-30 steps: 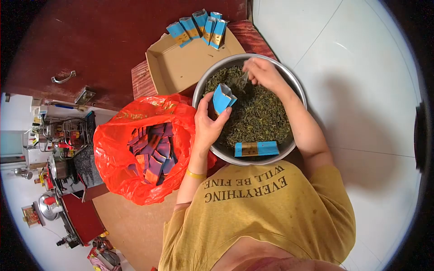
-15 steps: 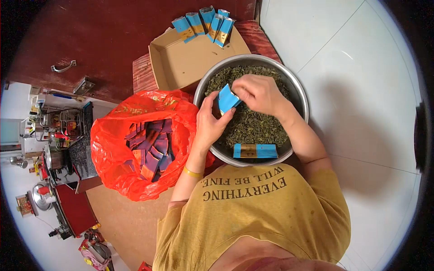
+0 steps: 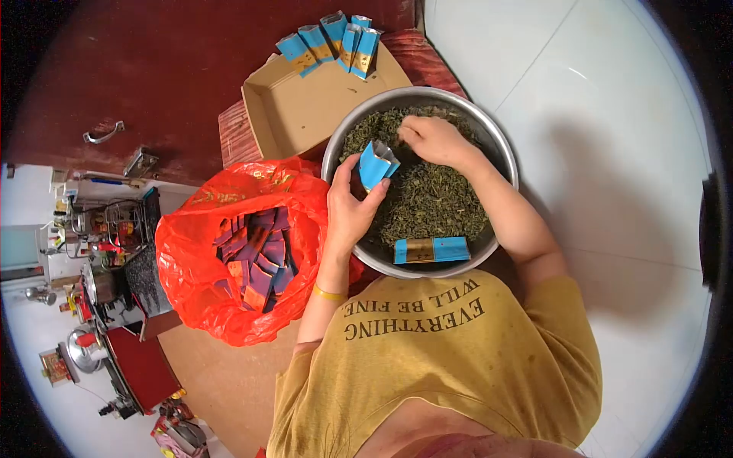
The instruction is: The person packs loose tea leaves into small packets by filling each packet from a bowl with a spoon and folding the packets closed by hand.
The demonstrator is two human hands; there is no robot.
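My left hand [image 3: 353,204] grips a small blue foil packet [image 3: 377,165] over the left part of a metal basin [image 3: 510,164]. The packet stands tilted with its silvery mouth open at the top. Dried tea leaves [image 3: 431,200] fill much of the basin. Just right of the packet, my right hand [image 3: 437,142] is low over the leaves, fingers curled together; what they hold, if anything, is hidden. A flat blue and gold packet [image 3: 432,249] lies inside the basin's near side.
Behind the basin is a shallow cardboard box [image 3: 282,118], with several upright blue packets [image 3: 334,37] at its far edge. At the left, a red plastic bag [image 3: 183,244] holds many purple and orange packets [image 3: 263,256]. Dark red cabinet doors [image 3: 191,69] stand beyond.
My right hand has drawn away from the packet's mouth, up and right to the leaves. The packet stays in my left hand, its mouth now showing wider. The whole view has shifted slightly.
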